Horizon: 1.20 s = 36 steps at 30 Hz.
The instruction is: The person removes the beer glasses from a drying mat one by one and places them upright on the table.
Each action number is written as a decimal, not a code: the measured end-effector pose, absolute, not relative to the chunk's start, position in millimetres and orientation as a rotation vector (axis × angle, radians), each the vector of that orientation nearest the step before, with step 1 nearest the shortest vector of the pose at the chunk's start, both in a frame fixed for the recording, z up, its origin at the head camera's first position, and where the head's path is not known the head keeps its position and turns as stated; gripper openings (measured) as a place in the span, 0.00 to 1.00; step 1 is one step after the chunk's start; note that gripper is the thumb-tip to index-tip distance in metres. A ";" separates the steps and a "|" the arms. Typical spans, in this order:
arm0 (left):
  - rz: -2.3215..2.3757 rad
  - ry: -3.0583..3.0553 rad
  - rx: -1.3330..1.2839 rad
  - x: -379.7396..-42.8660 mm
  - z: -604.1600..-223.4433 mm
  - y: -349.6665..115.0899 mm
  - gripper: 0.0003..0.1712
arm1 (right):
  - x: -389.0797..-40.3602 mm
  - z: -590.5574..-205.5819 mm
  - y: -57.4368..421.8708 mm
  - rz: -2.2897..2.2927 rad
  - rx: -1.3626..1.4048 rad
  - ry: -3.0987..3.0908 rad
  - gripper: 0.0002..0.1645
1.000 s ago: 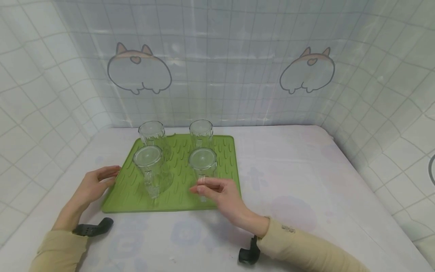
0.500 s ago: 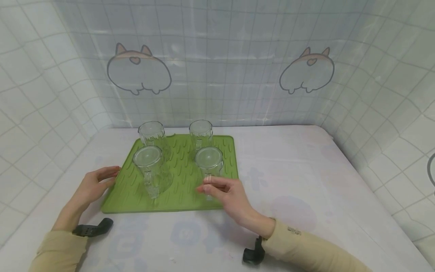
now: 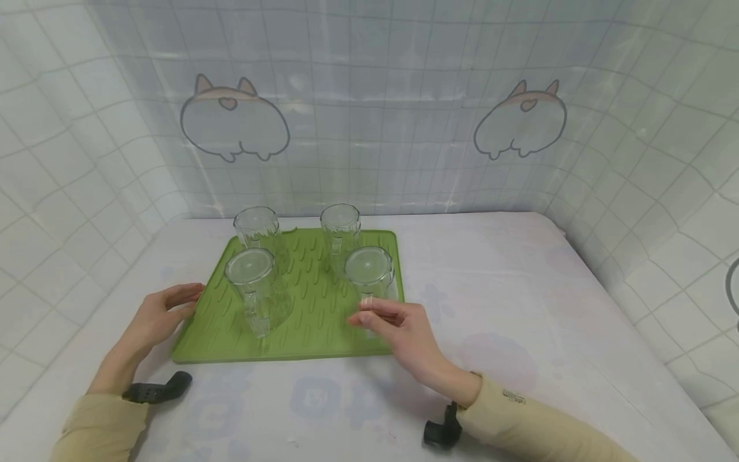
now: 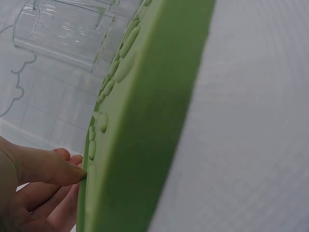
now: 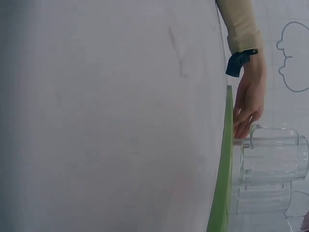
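A green ridged mat [image 3: 306, 333] lies on the white table and carries several clear glass mugs, all upside down. My right hand [image 3: 369, 314] pinches the handle of the front right mug [image 3: 369, 269], which stands near the mat's right edge. The front left mug [image 3: 254, 289] and the two rear mugs [image 3: 256, 224] [image 3: 340, 221] stand untouched. My left hand [image 3: 187, 301] rests with relaxed fingers against the mat's left edge; in the left wrist view its thumb [image 4: 48, 169] touches the mat's side [image 4: 145, 121]. The right wrist view shows the mat edge-on [image 5: 224, 169] with the left hand [image 5: 248, 104] beyond it.
A black wrist strap [image 3: 156, 388] sits at my left cuff and another [image 3: 441, 431] at my right. Tile-patterned sheeting with cartoon prints [image 3: 233, 122] walls in the back and sides. Bare white tabletop [image 3: 519, 308] stretches right of the mat to the table's right edge.
My right hand has moved the front right mug to the right across the mat, towards its right edge. The left hand and the other mugs have stayed put.
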<state>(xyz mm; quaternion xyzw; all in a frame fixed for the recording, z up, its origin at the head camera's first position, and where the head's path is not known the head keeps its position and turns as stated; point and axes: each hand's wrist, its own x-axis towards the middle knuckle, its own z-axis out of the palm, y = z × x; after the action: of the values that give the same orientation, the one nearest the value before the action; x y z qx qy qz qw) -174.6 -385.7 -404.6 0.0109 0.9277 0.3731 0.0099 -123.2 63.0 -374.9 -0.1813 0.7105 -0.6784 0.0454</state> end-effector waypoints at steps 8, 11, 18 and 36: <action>1.173 2.900 0.042 -174.6 -406.3 -386.8 0.30 | -123.3 -377.4 71.4 -2.066 -0.496 2.230 0.16; 1.174 2.897 0.040 -175.2 -407.3 -387.2 0.30 | -123.0 -378.1 74.0 -2.058 -0.478 2.257 0.17; 1.166 2.906 0.043 -176.2 -409.2 -388.2 0.30 | -123.2 -378.4 78.1 -2.064 -0.485 2.313 0.15; 1.144 2.947 0.060 -177.0 -409.6 -386.6 0.29 | -128.4 -375.9 87.2 -1.982 -0.517 2.435 0.09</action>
<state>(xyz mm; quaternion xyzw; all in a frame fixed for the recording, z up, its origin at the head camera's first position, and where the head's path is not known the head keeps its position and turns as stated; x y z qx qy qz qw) -177.0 -386.6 -409.6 0.0190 0.9319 0.3620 -0.0101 -128.4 87.2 -375.9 -0.1624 0.7651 -0.6228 -0.0201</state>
